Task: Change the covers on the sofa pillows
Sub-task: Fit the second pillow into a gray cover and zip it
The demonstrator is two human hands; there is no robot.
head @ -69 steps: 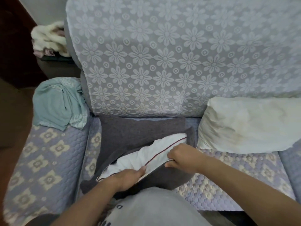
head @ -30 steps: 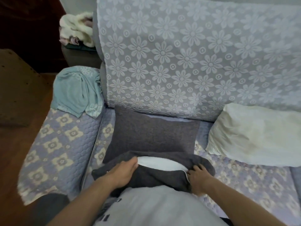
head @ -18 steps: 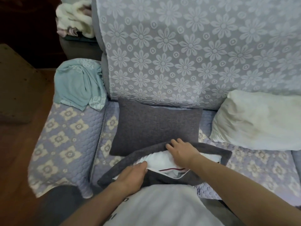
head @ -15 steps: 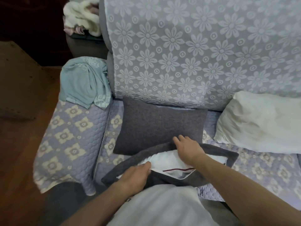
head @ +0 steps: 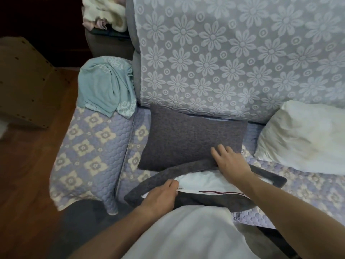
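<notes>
Under the curled fingers of the left hand (head: pixel 158 195) lies the near edge of the grey cover (head: pixel 196 200), gripped at its open mouth where the white pillow (head: pixel 201 182) shows. Just right of them, the right hand (head: pixel 228 163) presses with straight, spread fingers on the cover's far flap, fingertips touching a grey cushion (head: pixel 188 139). Well right of those fingers rests a bare white pillow (head: pixel 306 137).

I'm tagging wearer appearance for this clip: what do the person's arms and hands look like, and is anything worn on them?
Both forearms are bare up to the frame edge, with no sleeve showing. The left hand and right hand wear no gloves, and no watch, ring or bracelet can be seen. A white garment covers the torso between the arms.
</notes>
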